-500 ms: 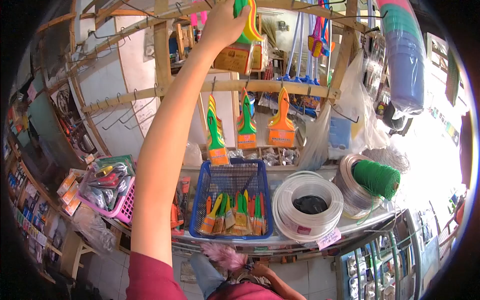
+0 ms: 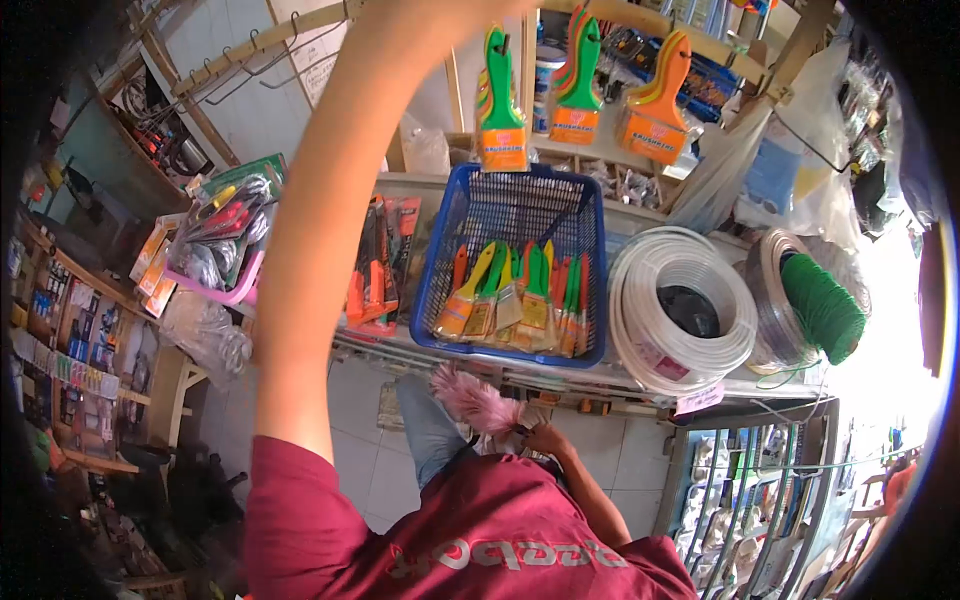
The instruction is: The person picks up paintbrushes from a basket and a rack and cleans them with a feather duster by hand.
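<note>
My left arm reaches up across the view, and my left hand (image 2: 450, 15) is blurred at the top edge, its fingers not visible. Below it hang bundles of paint brushes: a green-handled one (image 2: 501, 105), a second green one (image 2: 577, 85) and an orange one (image 2: 658, 100). Low in front of my body, my right hand (image 2: 545, 437) is closed round the handle of a pink feather duster (image 2: 478, 400). Between the two hands, a blue mesh basket (image 2: 428, 295) on the counter holds several smaller brushes (image 2: 490, 290).
Right of the basket lie a white cable coil (image 2: 630, 320) and a green twine roll (image 2: 822, 308). Orange packaged tools (image 2: 375, 285) are at its left, near a pink basket (image 2: 240, 290) of packets. Wooden rails with hooks cross the top. A glass case (image 2: 745, 490) stands lower right.
The view has tilted down, so the counter and hanging brushes appear higher. My left hand, earlier at a green and yellow brush bundle up high, is now mostly cut off; that bundle is out of view.
</note>
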Tool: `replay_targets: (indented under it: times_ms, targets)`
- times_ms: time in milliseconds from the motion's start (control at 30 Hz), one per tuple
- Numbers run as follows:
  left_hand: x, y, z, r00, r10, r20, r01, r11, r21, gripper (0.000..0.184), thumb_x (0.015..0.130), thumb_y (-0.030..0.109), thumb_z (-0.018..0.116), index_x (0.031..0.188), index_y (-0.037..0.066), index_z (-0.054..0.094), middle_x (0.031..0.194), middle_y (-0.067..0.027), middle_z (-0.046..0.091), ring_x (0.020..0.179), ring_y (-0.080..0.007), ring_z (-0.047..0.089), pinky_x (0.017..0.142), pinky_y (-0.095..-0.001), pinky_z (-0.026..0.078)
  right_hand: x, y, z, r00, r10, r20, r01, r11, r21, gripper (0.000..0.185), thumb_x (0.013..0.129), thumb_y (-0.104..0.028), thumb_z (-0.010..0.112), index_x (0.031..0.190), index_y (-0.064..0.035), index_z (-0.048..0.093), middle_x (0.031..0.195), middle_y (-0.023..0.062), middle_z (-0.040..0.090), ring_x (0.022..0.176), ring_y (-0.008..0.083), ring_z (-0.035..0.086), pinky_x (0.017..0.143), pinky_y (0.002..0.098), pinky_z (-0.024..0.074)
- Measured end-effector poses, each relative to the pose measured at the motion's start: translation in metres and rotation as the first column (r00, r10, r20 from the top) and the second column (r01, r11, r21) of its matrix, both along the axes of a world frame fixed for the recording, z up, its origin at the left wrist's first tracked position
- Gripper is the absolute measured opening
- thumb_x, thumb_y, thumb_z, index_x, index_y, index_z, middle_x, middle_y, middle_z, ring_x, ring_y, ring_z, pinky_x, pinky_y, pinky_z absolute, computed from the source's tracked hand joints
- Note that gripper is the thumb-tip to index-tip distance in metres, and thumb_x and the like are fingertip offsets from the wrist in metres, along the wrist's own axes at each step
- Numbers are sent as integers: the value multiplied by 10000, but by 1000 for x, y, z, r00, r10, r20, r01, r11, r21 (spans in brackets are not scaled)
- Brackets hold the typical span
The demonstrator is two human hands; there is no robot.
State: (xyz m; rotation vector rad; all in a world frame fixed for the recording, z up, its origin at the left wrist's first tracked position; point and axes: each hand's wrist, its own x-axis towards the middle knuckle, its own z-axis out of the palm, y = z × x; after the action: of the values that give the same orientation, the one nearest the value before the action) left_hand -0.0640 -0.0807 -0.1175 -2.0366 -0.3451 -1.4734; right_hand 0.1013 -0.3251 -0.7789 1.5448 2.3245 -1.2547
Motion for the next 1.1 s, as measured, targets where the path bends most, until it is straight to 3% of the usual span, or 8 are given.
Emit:
replay_targets:
  times_ms: [133,267,467,633,733,867,967,1100]
  targets:
    - [-49,-68,-124,963,-108,246,220,841,-494,144,877,177,572,885,52,642,711,-12,608,648,-96,543,594,-235,400,0,-5,9,997,-64,40,65,997,-35,368,698,-363,609,788,-14,685,805,240,648,746,363,648,675,456,507]
    - [-67,-74,-237,991,34,127,111,300,-948,128,831,102,578,904,0,606,773,-115,603,670,-229,594,605,-305,460,-1,10,-23,988,-92,128,106,989,-108,456,696,-439,625,840,-10,681,867,261,634,843,397,632,758,473,497]
    - [-81,-26,-341,887,-20,-462,-447,213,-869,243,816,194,635,912,-26,592,928,-196,629,834,-320,633,709,-425,491,-3,11,-34,994,-106,28,107,994,-15,375,680,-350,598,797,-1,664,819,257,629,777,392,635,713,466,503]
    - [-57,-33,-309,717,29,-697,-697,-13,-717,283,714,211,688,873,-13,617,886,-217,638,855,-378,626,739,-463,505,7,2,-35,987,-159,15,158,986,59,341,698,-327,597,787,-5,662,799,234,637,757,388,635,685,475,499]
    - [-59,-28,-318,729,67,-682,-682,-15,-731,263,671,196,695,822,-10,632,839,-216,646,822,-387,631,728,-459,510,12,6,-37,972,233,7,-233,967,105,328,735,-330,587,816,-22,667,819,206,647,771,391,629,673,475,498]
    - [-60,-34,-316,822,154,-549,-561,48,-826,291,654,191,700,840,-25,647,772,-217,637,751,-315,657,700,-391,523,16,-9,-81,989,141,-55,-130,979,159,296,779,-336,596,812,-46,648,807,186,630,775,329,626,638,411,505]
    - [-77,-34,-300,960,-73,-269,-278,-176,-944,306,709,197,698,920,-21,659,772,-157,632,735,-200,635,678,-320,511,6,7,-31,989,41,-145,-39,999,17,285,775,-316,631,794,-31,629,760,179,621,709,303,622,599,392,484]
    - [-106,-74,-307,692,132,710,718,-235,-656,373,847,247,615,1156,40,586,805,-79,591,696,-120,541,602,-277,444,-15,19,45,954,-4,-299,18,999,45,322,765,-334,667,817,-21,617,721,165,611,624,274,589,588,388,458]
